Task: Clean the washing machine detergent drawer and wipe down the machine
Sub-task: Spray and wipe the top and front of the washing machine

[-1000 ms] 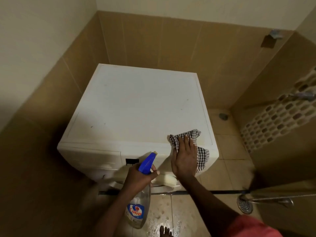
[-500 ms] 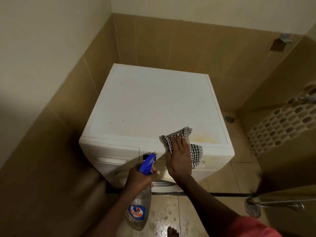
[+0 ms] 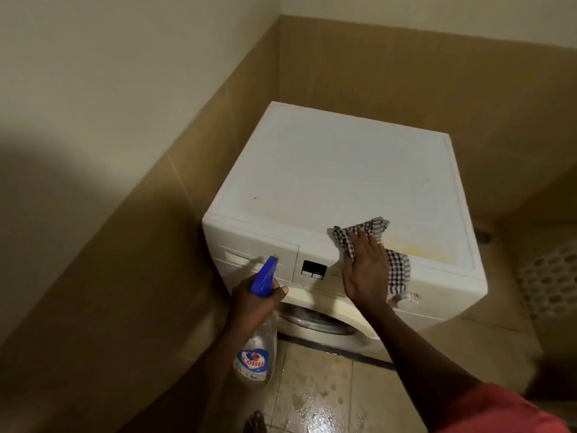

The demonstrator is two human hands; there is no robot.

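A white front-loading washing machine [image 3: 327, 170] stands in a tiled corner. Its detergent drawer [image 3: 249, 254] at the front left is closed. My right hand [image 3: 363, 270] lies flat with straight fingers on a black-and-white checked cloth [image 3: 398, 267], pressing it over the machine's front top edge. A yellowish stain [image 3: 437, 253] shows on the top, right of the cloth. My left hand [image 3: 249, 300] grips the neck of a clear spray bottle [image 3: 254, 354] with a blue nozzle [image 3: 265, 275], held in front of the drawer.
Brown tiled walls [image 3: 187, 182] close in on the left and behind. The floor tiles [image 3: 315, 398] in front of the machine are wet. My bare foot [image 3: 254, 421] shows at the bottom edge. A patterned tile panel [image 3: 549, 276] is at the right.
The view has swung left, so the machine now sits further right. My right hand has slid the cloth a little left along the front edge. The spray bottle stays in my left hand.
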